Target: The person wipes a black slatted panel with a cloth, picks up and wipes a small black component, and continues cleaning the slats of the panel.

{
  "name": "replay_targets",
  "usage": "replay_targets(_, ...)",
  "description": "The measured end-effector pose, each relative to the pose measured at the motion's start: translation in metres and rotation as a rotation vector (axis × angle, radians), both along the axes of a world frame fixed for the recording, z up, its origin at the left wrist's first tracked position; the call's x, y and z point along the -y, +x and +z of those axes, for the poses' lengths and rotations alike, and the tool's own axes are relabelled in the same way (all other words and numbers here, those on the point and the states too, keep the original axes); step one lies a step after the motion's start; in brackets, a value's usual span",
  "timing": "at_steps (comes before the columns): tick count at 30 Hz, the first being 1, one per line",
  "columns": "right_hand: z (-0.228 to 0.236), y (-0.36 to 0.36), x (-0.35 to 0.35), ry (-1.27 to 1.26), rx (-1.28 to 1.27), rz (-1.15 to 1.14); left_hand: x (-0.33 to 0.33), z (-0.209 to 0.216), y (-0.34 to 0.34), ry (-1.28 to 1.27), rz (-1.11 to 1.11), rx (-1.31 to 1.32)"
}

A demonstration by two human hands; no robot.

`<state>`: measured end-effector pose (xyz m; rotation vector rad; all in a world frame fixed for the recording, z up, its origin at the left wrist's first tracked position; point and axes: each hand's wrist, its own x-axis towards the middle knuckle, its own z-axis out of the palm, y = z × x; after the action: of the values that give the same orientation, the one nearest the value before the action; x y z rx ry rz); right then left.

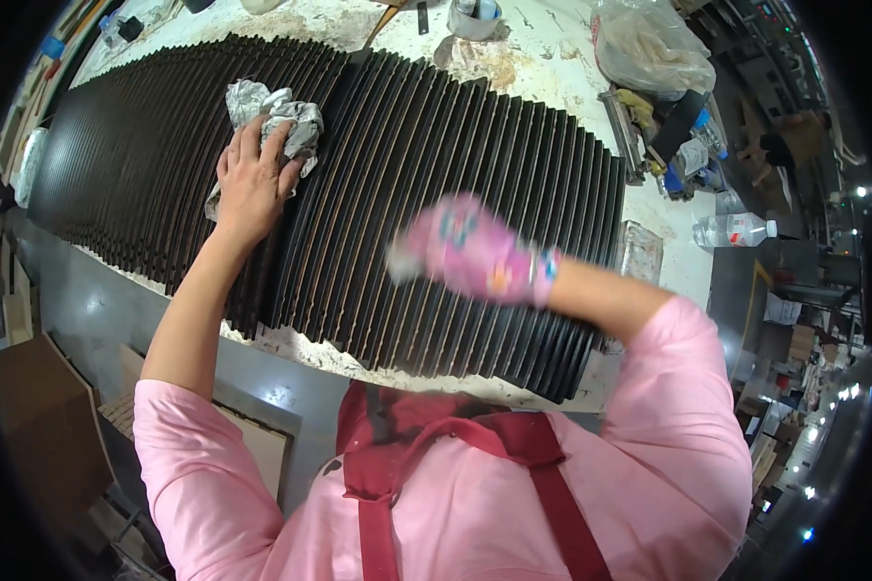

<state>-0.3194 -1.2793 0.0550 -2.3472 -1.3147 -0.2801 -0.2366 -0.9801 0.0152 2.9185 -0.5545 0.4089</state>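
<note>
Long, dark brown-black strips lie side by side in a broad row across the table. My bare left hand presses on a crumpled white-and-grey rag, its fingers bent over it, on the left part of the row. Over the middle of the strips is my right hand in a pink patterned glove, smeared by motion. It looks closed, and a small whitish thing shows at its left end. What that thing is cannot be made out.
The white, stained worktable holds a tub at the back. A clear plastic bag and a clutter of tools lie at the back right. A plastic bottle lies at the right edge. Cardboard stands at lower left.
</note>
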Motion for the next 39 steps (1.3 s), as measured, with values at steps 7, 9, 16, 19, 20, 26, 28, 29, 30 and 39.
replay_targets(7, -0.008, 0.111, 0.062, 0.084, -0.214, -0.566, 0.013, 0.006, 0.007, -0.010, -0.034, -0.002)
replay_targets(9, -0.010, 0.128, 0.063, -0.061, -0.064, -0.711, 0.011, 0.007, 0.008, -0.009, -0.029, 0.013)
replay_targets(16, 0.004, 0.092, 0.063, -0.164, -0.223, -0.399, 0.004, 0.002, -0.001, 0.005, 0.017, 0.005)
replay_targets(19, -0.010, 0.136, 0.093, -0.256, -0.069, -0.652, 0.015, 0.006, 0.007, 0.009, -0.006, 0.014)
replay_targets(20, -0.015, 0.135, 0.086, -0.207, -0.180, -0.684, 0.013, 0.005, 0.009, 0.015, -0.004, 0.020)
replay_targets(26, 0.013, 0.106, 0.072, -0.341, -0.130, -0.386, 0.004, 0.000, 0.000, 0.032, 0.030, 0.022)
replay_targets(28, 0.010, 0.135, 0.083, -0.246, -0.193, -0.612, 0.012, 0.004, 0.004, 0.015, 0.010, 0.014)
replay_targets(29, 0.006, 0.141, 0.080, -0.287, -0.081, -0.616, 0.011, 0.004, 0.004, 0.018, 0.014, 0.014)
replay_targets(30, 0.000, 0.139, 0.080, -0.301, -0.123, -0.627, 0.011, 0.003, 0.005, 0.025, 0.019, 0.014)
replay_targets(39, -0.006, 0.135, 0.082, -0.308, 0.009, -0.537, 0.009, 0.001, 0.004, 0.019, 0.022, 0.034)
